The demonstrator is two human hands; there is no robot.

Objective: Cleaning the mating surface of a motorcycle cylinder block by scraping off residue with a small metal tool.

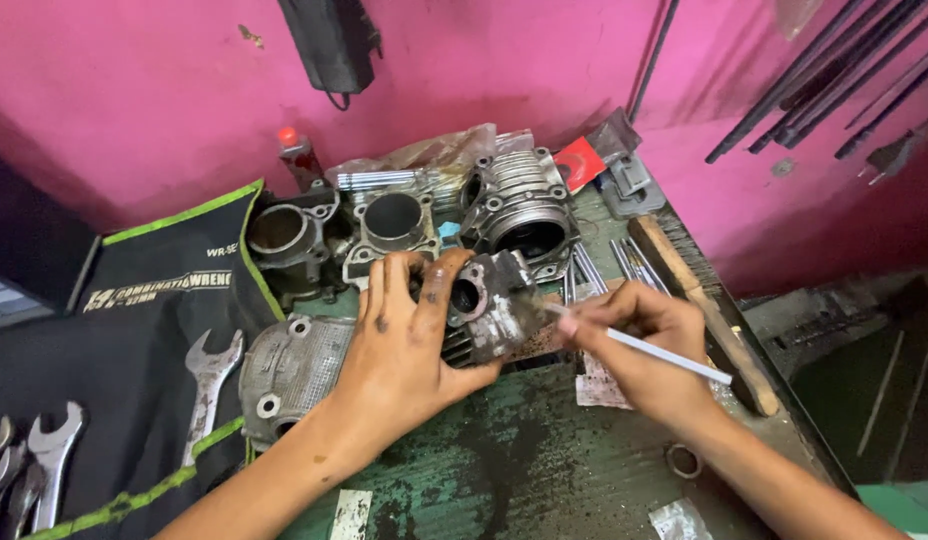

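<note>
We clamp the grimy cylinder head [489, 305] steady in our left hand [404, 345] while our right hand [639, 340] pinches a thin white brush [639, 342] against it on the workbench [544, 460].

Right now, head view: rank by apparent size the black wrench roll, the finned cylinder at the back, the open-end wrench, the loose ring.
1. black wrench roll
2. finned cylinder
3. open-end wrench
4. loose ring
The gaps look clear despite differing distance from the camera.

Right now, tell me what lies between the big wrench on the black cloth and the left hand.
In the head view, a grey metal engine cover lies between the big wrench and the left hand, on the bench.
</note>
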